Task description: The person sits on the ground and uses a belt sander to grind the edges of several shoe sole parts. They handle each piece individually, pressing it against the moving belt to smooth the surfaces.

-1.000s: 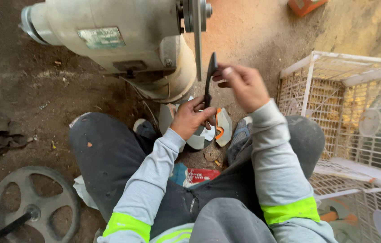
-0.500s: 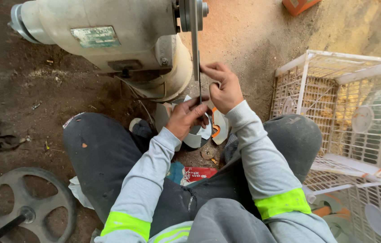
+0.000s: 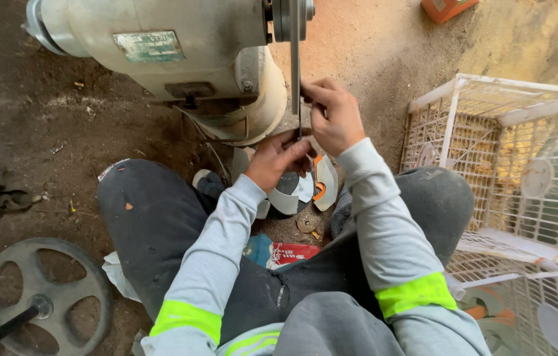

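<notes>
The motor (image 3: pixel 160 59) stands on the floor (image 3: pixel 61 132) ahead of the seated person's knees — its thin disc (image 3: pixel 295 59) hangs at its right end. Right of the legs stand two crates (image 3: pixel 509 151), one behind the other. A wheel (image 3: pixel 41 290) lies at lower left.

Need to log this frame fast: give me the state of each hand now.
Left hand: closed on the lower end of the thin dark blade.
Right hand: fingers pinched shut on the same blade, higher up, against the grinding wheel.
</notes>
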